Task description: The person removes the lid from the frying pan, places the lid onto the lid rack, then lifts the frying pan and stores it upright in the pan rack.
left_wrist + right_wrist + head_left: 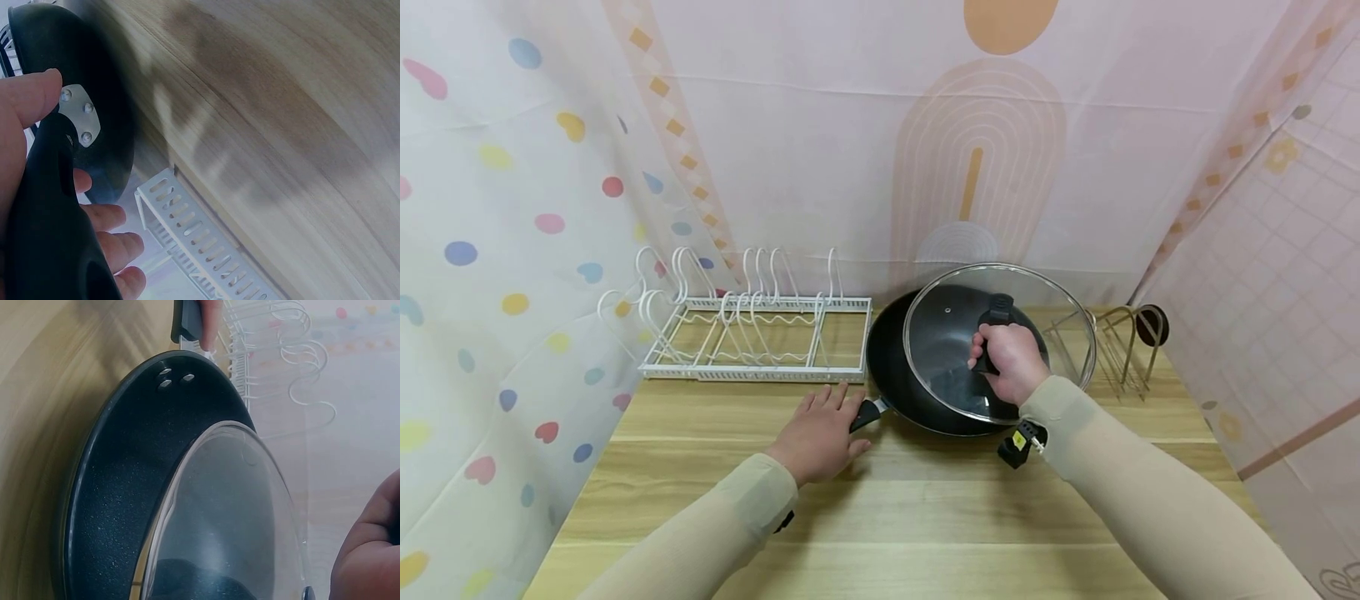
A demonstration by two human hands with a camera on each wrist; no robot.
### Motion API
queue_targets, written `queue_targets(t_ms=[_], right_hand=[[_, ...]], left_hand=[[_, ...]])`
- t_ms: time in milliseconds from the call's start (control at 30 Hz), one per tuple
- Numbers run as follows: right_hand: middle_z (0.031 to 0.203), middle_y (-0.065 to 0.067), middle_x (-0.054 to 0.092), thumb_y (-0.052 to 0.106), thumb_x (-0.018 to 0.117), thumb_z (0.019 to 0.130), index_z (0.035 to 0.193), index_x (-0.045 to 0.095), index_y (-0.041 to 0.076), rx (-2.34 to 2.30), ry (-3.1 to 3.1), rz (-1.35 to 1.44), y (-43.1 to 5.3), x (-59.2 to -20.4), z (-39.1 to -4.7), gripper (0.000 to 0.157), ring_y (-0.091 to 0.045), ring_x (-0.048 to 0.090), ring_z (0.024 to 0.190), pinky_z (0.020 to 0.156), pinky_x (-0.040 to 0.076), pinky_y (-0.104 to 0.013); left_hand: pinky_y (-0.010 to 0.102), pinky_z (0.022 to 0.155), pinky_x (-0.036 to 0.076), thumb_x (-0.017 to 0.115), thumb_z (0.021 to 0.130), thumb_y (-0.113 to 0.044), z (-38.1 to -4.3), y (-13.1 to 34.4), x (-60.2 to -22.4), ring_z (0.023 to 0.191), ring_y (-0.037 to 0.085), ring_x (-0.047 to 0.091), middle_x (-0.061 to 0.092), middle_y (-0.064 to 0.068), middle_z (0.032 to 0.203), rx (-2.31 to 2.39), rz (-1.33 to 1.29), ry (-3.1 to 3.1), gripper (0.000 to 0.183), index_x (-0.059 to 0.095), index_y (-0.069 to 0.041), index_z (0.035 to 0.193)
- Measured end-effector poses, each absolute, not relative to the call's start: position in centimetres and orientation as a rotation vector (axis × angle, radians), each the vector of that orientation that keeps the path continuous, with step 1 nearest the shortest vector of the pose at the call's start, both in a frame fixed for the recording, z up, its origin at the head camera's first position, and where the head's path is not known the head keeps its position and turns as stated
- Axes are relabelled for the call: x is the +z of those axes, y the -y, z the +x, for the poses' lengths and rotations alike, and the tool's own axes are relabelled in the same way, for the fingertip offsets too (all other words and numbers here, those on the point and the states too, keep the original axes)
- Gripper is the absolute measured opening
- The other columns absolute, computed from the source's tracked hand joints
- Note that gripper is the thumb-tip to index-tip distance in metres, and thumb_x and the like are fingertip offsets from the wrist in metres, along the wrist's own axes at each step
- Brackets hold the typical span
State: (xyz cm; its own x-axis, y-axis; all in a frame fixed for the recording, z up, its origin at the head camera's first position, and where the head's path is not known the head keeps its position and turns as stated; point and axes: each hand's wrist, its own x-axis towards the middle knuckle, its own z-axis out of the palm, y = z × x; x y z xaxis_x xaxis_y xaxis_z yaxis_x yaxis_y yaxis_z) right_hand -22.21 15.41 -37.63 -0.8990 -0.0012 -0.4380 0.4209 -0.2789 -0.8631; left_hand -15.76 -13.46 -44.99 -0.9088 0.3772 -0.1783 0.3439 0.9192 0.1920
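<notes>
A black frying pan (887, 358) sits on the wooden table, its black handle (865, 415) pointing to the near left. My left hand (822, 432) lies over that handle with its fingers spread and extended; in the left wrist view the handle runs between thumb and fingers. By its black knob, my right hand (1013, 360) grips a clear glass lid (943, 321) with a metal rim. The lid is tilted over the right part of the pan, shifted off its left side. In the right wrist view, bare pan interior (125, 469) shows beside the lid.
A white wire rack (756, 375) with upright loops stands left of the pan. To the right is a gold wire rack (1123, 350) with a dark round piece (1152, 325) at its end. Patterned curtains (820, 167) hang at the back and both sides of the table.
</notes>
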Motion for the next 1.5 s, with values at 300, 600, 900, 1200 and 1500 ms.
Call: queue_targets(t_ms=[300, 600, 900, 1200, 1500], right_hand=[[0.075, 0.004, 0.05, 0.013, 0.041, 0.111, 0.145, 0.026, 0.005, -2.244, -1.729, 0.5, -15.7, -37.1, -22.1, 0.037, -0.008, 0.046, 0.062, 0.057, 0.049, -0.022], [0.076, 0.005, 0.049, 0.015, 0.039, 0.113, 0.151, 0.02, 0.009, -2.227, -1.746, 0.488, -16.3, -36.7, -22.3, 0.043, -0.007, 0.045, 0.062, 0.058, 0.049, -0.021], [0.076, 0.005, 0.048, 0.014, 0.038, 0.113, 0.148, 0.022, 0.007, -2.228, -1.747, 0.49, -16.8, -36.3, -22.3, 0.039, -0.006, 0.045, 0.062, 0.058, 0.048, -0.021], [0.076, 0.005, 0.049, 0.013, 0.038, 0.112, 0.145, 0.024, 0.007, -2.236, -1.766, 0.51, -17.3, -36.1, -22.4, 0.036, -0.006, 0.045, 0.062, 0.057, 0.048, -0.021], [0.072, 0.005, 0.049, 0.012, 0.039, 0.112, 0.136, 0.031, 0.007, -2.239, -1.795, 0.498, -17.8, -36.0, -22.5, 0.026, -0.007, 0.045, 0.06, 0.056, 0.047, -0.022]], left_hand=[[0.063, 0.127, 0.024, 0.064, 0.102, -0.048, -15.7, 13.4, -44.9, 0.156, 0.049, 0.031, 0.033, 0.024, 0.169, 0.223, 0.547, -2.875, 0.076, 0.039, -0.01, 0.162], [0.063, 0.127, 0.025, 0.064, 0.102, -0.048, -15.7, 13.4, -44.9, 0.156, 0.05, 0.03, 0.034, 0.025, 0.168, 0.222, 0.549, -2.879, 0.076, 0.039, -0.01, 0.162], [0.063, 0.128, 0.024, 0.064, 0.102, -0.05, -15.8, 13.5, -45.0, 0.157, 0.049, 0.029, 0.033, 0.024, 0.169, 0.196, 0.548, -2.873, 0.077, 0.038, -0.011, 0.163], [0.063, 0.128, 0.024, 0.063, 0.102, -0.05, -15.8, 13.5, -44.9, 0.157, 0.049, 0.028, 0.033, 0.024, 0.169, 0.196, 0.549, -2.864, 0.077, 0.038, -0.01, 0.163], [0.063, 0.128, 0.024, 0.063, 0.102, -0.051, -16.0, 13.5, -45.1, 0.157, 0.049, 0.029, 0.033, 0.024, 0.169, 0.19, 0.554, -2.871, 0.077, 0.038, -0.011, 0.163]])
